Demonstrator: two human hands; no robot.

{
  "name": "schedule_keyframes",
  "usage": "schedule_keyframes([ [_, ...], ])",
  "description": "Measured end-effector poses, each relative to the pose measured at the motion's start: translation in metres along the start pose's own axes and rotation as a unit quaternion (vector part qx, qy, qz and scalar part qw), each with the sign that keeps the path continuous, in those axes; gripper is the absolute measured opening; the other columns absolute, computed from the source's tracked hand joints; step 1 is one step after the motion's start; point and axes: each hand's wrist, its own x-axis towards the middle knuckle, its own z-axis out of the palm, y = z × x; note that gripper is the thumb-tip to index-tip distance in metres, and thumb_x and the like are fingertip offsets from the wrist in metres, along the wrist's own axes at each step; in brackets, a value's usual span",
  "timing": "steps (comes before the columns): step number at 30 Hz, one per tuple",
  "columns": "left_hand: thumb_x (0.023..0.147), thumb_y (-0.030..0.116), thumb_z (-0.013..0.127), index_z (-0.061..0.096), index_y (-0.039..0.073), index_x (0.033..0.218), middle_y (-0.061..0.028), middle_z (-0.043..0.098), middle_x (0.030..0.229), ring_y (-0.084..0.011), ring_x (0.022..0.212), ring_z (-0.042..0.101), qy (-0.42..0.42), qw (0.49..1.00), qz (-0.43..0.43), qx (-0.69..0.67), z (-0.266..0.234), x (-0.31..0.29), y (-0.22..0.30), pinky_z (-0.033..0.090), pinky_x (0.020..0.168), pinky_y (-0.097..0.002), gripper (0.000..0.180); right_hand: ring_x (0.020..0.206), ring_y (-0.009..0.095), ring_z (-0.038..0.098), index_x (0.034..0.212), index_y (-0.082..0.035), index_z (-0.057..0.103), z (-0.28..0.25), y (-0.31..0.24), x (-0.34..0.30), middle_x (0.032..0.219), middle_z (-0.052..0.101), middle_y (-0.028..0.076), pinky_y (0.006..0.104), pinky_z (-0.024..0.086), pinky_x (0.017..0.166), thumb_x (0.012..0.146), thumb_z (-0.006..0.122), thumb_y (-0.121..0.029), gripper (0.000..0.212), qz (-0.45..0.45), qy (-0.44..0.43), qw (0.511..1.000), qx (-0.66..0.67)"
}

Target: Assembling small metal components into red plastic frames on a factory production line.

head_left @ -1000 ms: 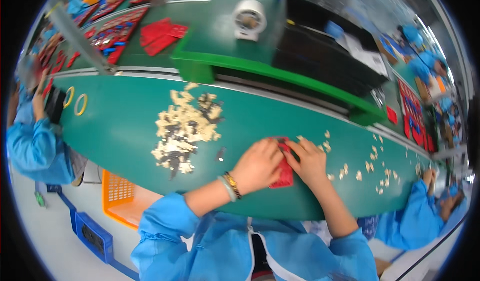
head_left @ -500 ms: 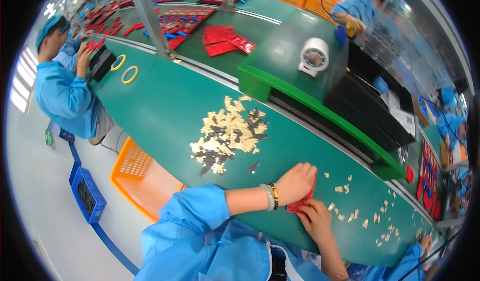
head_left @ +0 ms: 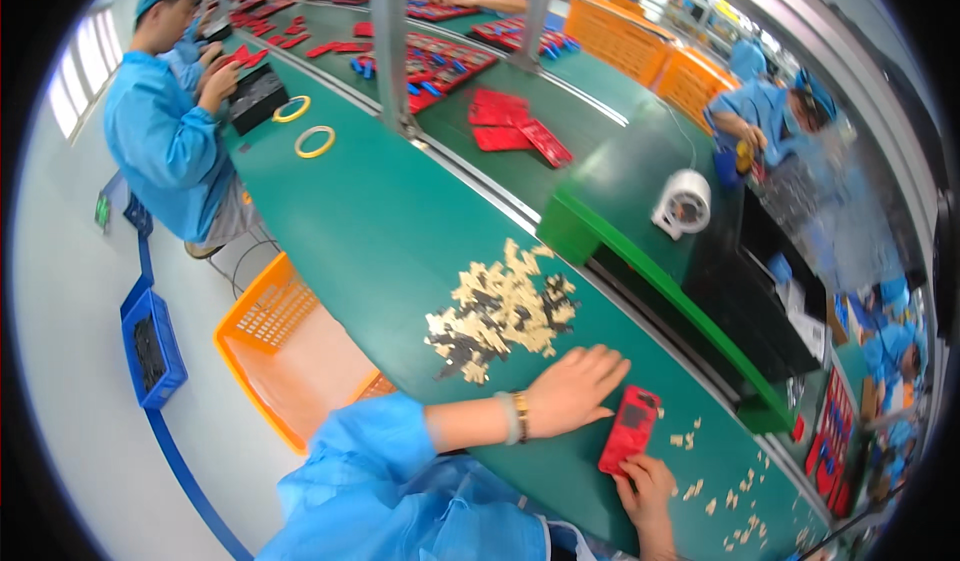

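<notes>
The flat red plate (head_left: 628, 433) lies near the right end of the hands' work area, just off the left fingertips. Its long axis slants: one narrow end points away from the person and slightly right, the other back toward the body and slightly left. The right hand (head_left: 648, 486) pinches that nearer end between thumb and fingers. The left hand (head_left: 578, 391) is open, gripping nothing, fingers stretched toward the plate's far end, palm down.

The table (head_left: 370, 261) has a smooth green top, its edges bent by the lens. Beyond it stands a raised green platform (head_left: 620, 181); pale floor (head_left: 80, 381) shows at left, and co-workers in blue sit or stand around.

Counted: one red plate in hand, one heap of cream and black pieces (head_left: 505, 306), two yellow rings (head_left: 312, 155) on the table, one orange basket (head_left: 275, 313) beside it, one blue bin (head_left: 170, 361) on the floor, one round white device (head_left: 685, 204) on the platform. The small cream scraps (head_left: 735, 501) at right are too many and blurred to count.
</notes>
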Motion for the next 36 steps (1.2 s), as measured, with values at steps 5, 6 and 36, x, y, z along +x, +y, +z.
schedule_keyframes([
  [5,0.072,0.032,0.076,0.045,0.000,0.132,-0.0243,0.042,0.135,-0.0407,0.130,0.037,0.067,0.970,-0.214,0.092,-0.061,-0.090,-0.054,0.031,0.108,-0.0495,0.075,0.083,0.028,0.063,0.090,-0.006,0.065,0.000,0.034,0.035,0.094,0.065,0.011,0.0373,0.052,0.073,0.069,0.077,-0.008,0.024,0.006,0.074,0.996,-0.043],
  [6,0.072,0.032,0.076,0.045,0.000,0.132,-0.0243,0.042,0.135,-0.0407,0.130,0.037,0.067,0.971,-0.214,0.081,-0.059,-0.100,-0.063,0.031,0.108,-0.0495,0.075,0.085,0.030,0.063,0.091,-0.004,0.064,0.006,0.046,0.051,0.095,0.064,0.013,0.0382,0.052,0.075,0.072,0.075,-0.006,0.022,0.028,0.112,0.992,-0.060],
  [36,0.086,0.013,0.060,0.066,0.007,0.091,-0.0073,0.065,0.093,-0.0270,0.091,0.060,0.184,0.957,-0.145,0.171,-0.067,-0.058,-0.108,0.047,0.077,-0.0336,0.010,0.108,0.028,0.058,0.104,-0.005,0.067,-0.032,0.103,-0.034,0.117,0.062,0.011,0.0359,0.047,0.091,0.086,0.060,-0.004,0.019,0.244,0.110,0.959,-0.090],
])
